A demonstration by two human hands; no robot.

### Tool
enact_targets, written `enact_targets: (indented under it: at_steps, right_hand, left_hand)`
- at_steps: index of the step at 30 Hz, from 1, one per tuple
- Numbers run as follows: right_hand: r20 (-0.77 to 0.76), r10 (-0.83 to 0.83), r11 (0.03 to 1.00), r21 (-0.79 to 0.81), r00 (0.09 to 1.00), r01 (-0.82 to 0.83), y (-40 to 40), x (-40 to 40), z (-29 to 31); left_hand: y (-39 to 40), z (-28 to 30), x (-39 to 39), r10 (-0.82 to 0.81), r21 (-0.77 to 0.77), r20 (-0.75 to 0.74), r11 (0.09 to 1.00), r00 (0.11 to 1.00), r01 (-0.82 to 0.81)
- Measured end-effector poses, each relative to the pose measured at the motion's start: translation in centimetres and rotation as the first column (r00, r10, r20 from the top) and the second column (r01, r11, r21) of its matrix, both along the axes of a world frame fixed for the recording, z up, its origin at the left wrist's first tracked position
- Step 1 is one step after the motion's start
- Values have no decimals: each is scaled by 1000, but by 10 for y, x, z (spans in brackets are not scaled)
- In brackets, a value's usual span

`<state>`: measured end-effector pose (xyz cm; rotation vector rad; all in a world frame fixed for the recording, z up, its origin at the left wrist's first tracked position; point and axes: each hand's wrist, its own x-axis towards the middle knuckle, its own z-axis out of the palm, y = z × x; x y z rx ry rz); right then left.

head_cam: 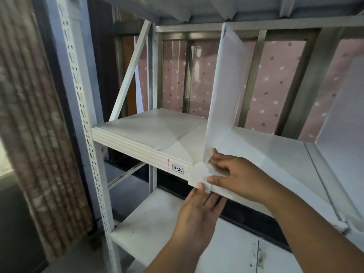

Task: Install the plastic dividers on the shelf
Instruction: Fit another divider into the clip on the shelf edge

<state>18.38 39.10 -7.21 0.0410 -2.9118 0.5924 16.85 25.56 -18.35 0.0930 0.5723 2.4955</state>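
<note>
A translucent white plastic divider (224,91) stands upright on the white metal shelf (149,131), reaching up to the shelf above. Its front tab (198,174) folds down over the shelf's front edge. My right hand (234,174) pinches this tab and the divider's lower front corner, thumb below and fingers above. My left hand (199,213) is under the shelf edge, palm up and fingers spread, with a fingertip pressing the tab's bottom. A second divider (342,115) stands at the right.
A label reading 3-2 (177,168) is stuck on the shelf's front edge, left of the tab. The perforated white upright (86,125) rises at the left. A lower shelf (149,223) lies below my hands. Pink dotted curtain hangs behind the rack.
</note>
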Motion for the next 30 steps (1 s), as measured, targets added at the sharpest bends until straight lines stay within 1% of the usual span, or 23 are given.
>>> enact_targets:
  at_steps: [2,5,11,14,16,22,30]
  right_hand:
    - [-3,2,997,78,1000,-2,-3,0,-1]
    - [-25,-11,992,127,1000,14,-9,-1,-1]
    - [-155,-35,967,243,987,73,-18,3,2]
    - [-188,-61,915,382,980,130,-28,-4,2]
    - [-193,-90,880,444,977,169,-36,-10,3]
    - [-291,-169,853,436,942,288,-54,-20,9]
    - [-373,-214,815,442,903,375,-74,-29,7]
  left_hand:
    - [5,-2,-3,43,10,-15,999,999,-42]
    - [10,-6,-7,92,8,-25,996,995,-92]
    - [12,-11,-11,106,12,-52,994,993,-106]
    - [8,-12,-18,137,0,-65,991,988,-137]
    - [4,-13,-24,162,-5,-55,987,985,-162]
    - [-5,-16,-39,209,-22,-44,977,977,-210]
    - [-15,-12,-57,246,-20,-48,969,968,-247]
